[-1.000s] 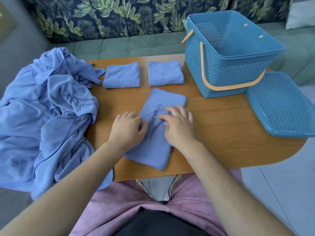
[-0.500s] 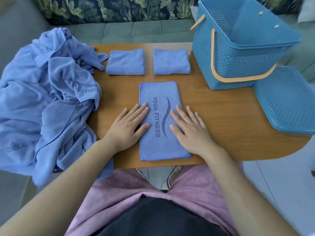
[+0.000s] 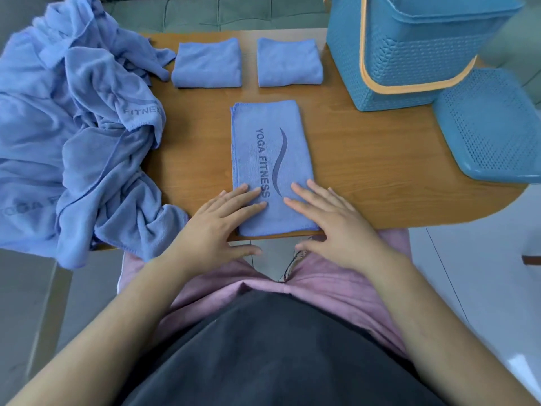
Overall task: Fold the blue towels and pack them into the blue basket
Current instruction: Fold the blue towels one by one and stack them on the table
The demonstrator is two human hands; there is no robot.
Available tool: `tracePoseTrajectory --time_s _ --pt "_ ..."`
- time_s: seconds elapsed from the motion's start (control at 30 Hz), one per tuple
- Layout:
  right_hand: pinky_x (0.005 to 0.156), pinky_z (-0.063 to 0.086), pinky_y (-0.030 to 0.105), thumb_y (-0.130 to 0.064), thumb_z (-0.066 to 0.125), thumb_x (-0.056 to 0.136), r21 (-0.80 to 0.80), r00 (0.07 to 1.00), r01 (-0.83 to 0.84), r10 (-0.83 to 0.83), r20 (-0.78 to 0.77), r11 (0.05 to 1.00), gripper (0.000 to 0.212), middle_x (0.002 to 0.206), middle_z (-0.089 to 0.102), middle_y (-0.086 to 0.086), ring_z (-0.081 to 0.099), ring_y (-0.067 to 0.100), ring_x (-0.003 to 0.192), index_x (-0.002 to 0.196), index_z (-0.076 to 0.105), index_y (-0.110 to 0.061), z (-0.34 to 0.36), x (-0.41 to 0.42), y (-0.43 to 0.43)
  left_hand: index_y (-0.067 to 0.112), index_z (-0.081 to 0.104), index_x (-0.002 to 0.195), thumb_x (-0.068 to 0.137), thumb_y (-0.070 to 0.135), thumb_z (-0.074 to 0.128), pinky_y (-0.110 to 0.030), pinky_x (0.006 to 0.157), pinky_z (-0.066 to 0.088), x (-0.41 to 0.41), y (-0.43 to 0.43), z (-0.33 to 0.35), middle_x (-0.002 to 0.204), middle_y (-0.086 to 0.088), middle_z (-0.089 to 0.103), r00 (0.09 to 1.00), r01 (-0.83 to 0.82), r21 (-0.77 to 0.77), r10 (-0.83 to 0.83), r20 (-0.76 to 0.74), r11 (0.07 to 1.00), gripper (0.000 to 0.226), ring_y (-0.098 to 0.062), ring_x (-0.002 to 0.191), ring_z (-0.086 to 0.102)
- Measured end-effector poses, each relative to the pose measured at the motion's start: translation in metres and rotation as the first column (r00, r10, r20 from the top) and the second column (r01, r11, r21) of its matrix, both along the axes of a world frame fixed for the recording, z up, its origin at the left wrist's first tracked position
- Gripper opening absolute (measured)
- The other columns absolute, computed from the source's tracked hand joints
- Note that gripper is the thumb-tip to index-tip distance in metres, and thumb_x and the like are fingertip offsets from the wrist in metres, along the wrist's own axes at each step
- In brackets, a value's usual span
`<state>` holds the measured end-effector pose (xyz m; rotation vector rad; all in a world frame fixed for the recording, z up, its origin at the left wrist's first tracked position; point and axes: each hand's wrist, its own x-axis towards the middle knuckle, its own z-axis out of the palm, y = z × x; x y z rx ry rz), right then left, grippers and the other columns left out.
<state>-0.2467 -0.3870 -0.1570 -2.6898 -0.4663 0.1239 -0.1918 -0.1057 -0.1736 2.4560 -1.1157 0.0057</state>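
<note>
The long towel (image 3: pixel 272 165) is coloured a soft periwinkle blue and is printed with darker blue "YOGA FITNESS" lettering beside a curved stripe. The same blue is seen on the left folded towel (image 3: pixel 207 63), the right folded towel (image 3: pixel 289 63) and the crumpled heap (image 3: pixel 73 136). The basket (image 3: pixel 409 54) is moulded in teal blue with a woven pattern and fitted with an orange handle (image 3: pixel 363 54). The teal lid (image 3: pixel 491 127) is dotted with holes. The bench (image 3: pixel 380 159) is patterned with brown wood grain.

Single head-worn camera, pitched steeply down, close over the table (image 3: pixel 366 159); basket (image 3: pixel 409 54) at one o'clock, lap (image 3: pixel 336 288) at six.
</note>
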Motion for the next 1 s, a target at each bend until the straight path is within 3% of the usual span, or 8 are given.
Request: tracePoseTrajectory --time_s 0.1,0.23,0.37,0.43,0.57,0.67,0.83,1.0 --pt "0.114 0.03 0.034 -0.011 0.074 0.076 0.069 0.994 0.011 -0.018 0.11 0.998 0.072 0.158 0.042 -0.011 0.037 0.018 0.146 0.143 0.057 -0.032 -0.002 -0.009 0.003 0.024 0.057 0.141 0.088 0.029 0.056 -0.046 0.116 0.035 -0.009 0.002 -0.006 0.155 0.007 0.044 0.999 -0.023 -0.082 0.025 0.029 0.996 0.053 -0.017 0.147 0.036" --pt "0.109 0.044 0.042 -0.008 0.06 0.078 0.289 0.989 0.011 -0.053 0.138 0.957 0.046 0.136 0.065 -0.006 0.056 0.019 0.129 0.12 0.074 -0.021 0.0 -0.022 0.001 0.01 0.07 0.119 0.084 0.003 0.06 -0.051 0.103 0.047 -0.029 0.009 -0.004 0.137 0.0 0.062 0.999 -0.024 -0.256 0.017 -0.032 0.966 0.037 -0.02 0.136 0.052" --pt "0.087 0.051 0.028 -0.01 0.071 0.09 0.535 0.985 0.138 -0.173 0.016 0.833 0.022 0.105 0.07 -0.01 0.065 0.008 0.098 0.109 0.073 -0.02 0.014 -0.029 0.007 0.023 0.069 0.109 0.087 0.022 0.053 -0.025 0.086 0.049 -0.046 0.008 0.023 0.105 0.027 0.068 0.963 -0.251 -0.356 0.194 -0.189 0.9 0.027 0.005 0.1 0.062" --pt "0.077 0.051 0.03 -0.017 0.073 0.092 0.603 0.971 0.21 -0.238 -0.034 0.77 0.02 0.093 0.071 -0.008 0.064 0.011 0.084 0.11 0.068 -0.025 0.02 -0.028 0.012 0.036 0.063 0.104 0.09 0.025 0.057 -0.013 0.076 0.044 -0.047 0.003 0.035 0.095 0.026 0.068 0.922 -0.352 -0.402 0.24 -0.303 0.845 0.019 0.005 0.088 0.062" --pt "0.068 0.046 0.025 -0.016 0.072 0.093 0.734 0.937 0.273 -0.344 -0.057 0.622 0.039 0.081 0.071 -0.013 0.062 0.01 0.071 0.116 0.045 -0.034 0.03 -0.012 0.022 0.033 0.066 0.101 0.096 0.02 0.067 -0.019 0.066 0.044 -0.028 -0.011 0.044 0.084 0.003 0.067 0.841 -0.507 -0.463 0.3 -0.45 0.727 0.014 -0.014 0.072 0.057" --pt "0.067 0.047 0.034 -0.016 0.071 0.094 0.73 0.929 0.26 -0.369 -0.011 0.633 0.037 0.084 0.065 -0.014 0.061 0.019 0.073 0.106 0.045 -0.04 0.035 0.005 0.024 0.035 0.065 0.095 0.096 0.021 0.066 -0.023 0.064 0.043 -0.005 -0.022 0.05 0.082 -0.001 0.066 0.784 -0.594 -0.47 0.34 -0.519 0.652 0.014 -0.026 0.076 0.057" --pt "0.06 0.04 0.029 -0.013 0.069 0.095 0.725 0.896 0.311 -0.444 -0.008 0.614 0.031 0.073 0.053 -0.003 0.052 0.023 0.065 0.09 0.046 -0.033 0.041 0.037 0.024 0.034 0.063 0.101 0.096 0.031 0.066 -0.026 0.064 0.042 0.031 -0.03 0.053 0.082 0.003 0.067 0.745 -0.643 -0.43 0.385 -0.545 0.634 0.006 -0.014 0.07 0.056" --pt "0.061 0.042 0.022 -0.013 0.068 0.095 0.69 0.886 0.343 -0.464 -0.012 0.637 0.022 0.074 0.059 -0.005 0.056 0.018 0.066 0.085 0.053 -0.025 0.043 0.073 0.025 0.034 0.052 0.114 0.094 0.035 0.067 -0.016 0.056 0.04 0.056 -0.037 0.053 0.073 0.008 0.066 0.676 -0.715 -0.396 0.423 -0.603 0.576 0.025 -0.003 0.06 0.052"
